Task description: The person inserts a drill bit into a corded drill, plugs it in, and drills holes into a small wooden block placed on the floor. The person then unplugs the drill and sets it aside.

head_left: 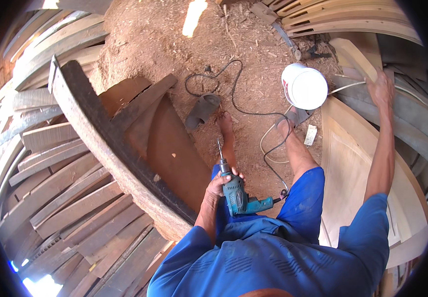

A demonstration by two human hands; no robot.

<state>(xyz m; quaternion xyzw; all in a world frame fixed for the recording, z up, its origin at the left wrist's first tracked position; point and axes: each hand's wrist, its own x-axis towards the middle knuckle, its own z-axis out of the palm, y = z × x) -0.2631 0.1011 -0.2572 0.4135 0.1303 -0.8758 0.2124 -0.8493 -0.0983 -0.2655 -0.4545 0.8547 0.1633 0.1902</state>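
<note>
A teal power drill (pixel 237 195) lies across my lap, and my left hand (pixel 216 187) is wrapped round its front body just behind the chuck. The drill bit (pixel 220 149) points away from me. Out at the far right, my right hand (pixel 381 90) grips the near end of a pale piece of wood (pixel 355 57) with a sloped end. My right arm is stretched out over a large curved wooden panel (pixel 355 148). From the drill's handle a dark power cord (pixel 267 157) loops away over the ground.
A white bucket (pixel 309 89) stands beyond my right foot. Sawdust and shavings cover the ground (pixel 149 29). A long curved timber (pixel 110 153) runs along my left, with stacked planks (pixel 75 213) beyond it. A dark slipper (pixel 202 110) lies by my left foot. Slatted wood (pixel 347 20) sits at the far right.
</note>
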